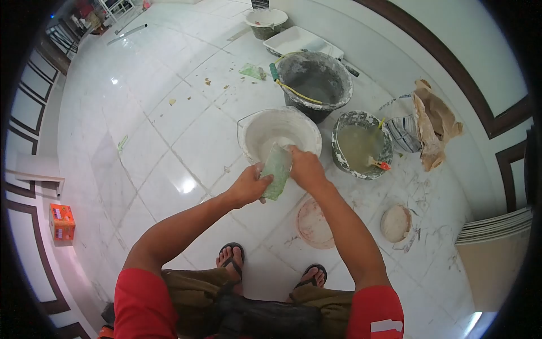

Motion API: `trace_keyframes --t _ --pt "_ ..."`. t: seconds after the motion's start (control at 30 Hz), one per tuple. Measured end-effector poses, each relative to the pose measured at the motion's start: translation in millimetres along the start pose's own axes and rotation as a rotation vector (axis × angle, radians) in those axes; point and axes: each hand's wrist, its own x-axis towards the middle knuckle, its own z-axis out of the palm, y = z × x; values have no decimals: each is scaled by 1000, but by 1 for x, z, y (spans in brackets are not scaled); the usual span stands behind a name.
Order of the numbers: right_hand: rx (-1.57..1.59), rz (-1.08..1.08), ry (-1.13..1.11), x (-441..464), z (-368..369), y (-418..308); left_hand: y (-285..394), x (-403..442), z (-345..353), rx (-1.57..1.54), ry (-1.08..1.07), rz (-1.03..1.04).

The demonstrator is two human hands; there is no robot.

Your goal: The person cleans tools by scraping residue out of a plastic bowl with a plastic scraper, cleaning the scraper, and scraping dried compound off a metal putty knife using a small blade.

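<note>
My left hand (248, 186) is closed on the lower part of a green, partly see-through packet (274, 176), which looks like a plastic bag. My right hand (306, 168) has its fingers closed at the packet's upper right edge. The packet is tilted at the near rim of a white bucket (307, 127), its pale end toward the bucket's inside. Whitish material coats the bucket's inner wall; its bottom is partly hidden by the packet and my right hand.
Beyond stands a black bucket (316, 110) with a yellow handle. Right of the white bucket, a smeared tub (342, 158) holds murky water and a red-tipped tool (384, 165). A torn brown paper bag (435, 124), round lids (395, 223) and a white tray (293, 40) lie near the wall.
</note>
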Motion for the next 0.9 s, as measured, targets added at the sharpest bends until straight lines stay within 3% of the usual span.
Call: trace_keyframes --t 0.03,0.17,0.23,0.47,0.53,0.7,0.73,0.83,0.87,0.9 --pt "9 84 27 6 -6 5 1 1 -3 5 -3 -2" --pt "87 71 111 17 -18 22 -7 6 -13 -18 58 -52" --pt "183 89 258 19 -18 25 -12 11 -18 -41 79 -65" --pt "250 163 148 4 -36 6 -9 19 -24 -186 71 -73" --pt "104 -193 93 -12 -27 -1 -10 23 -23 -201 90 -78" --pt "1 -370 150 -34 10 -7 -22 30 -23 13 94 -102" --pt "26 -367 135 -26 11 -5 -26 29 -17 -61 121 -7" --pt "-46 -174 9 -6 -9 -3 -5 21 -13 -106 49 -43" --pt "-34 -205 33 -4 -14 -2 3 8 -11 -83 79 -25" --pt "45 -82 110 1 -18 2 7 3 -9 -46 59 -20"
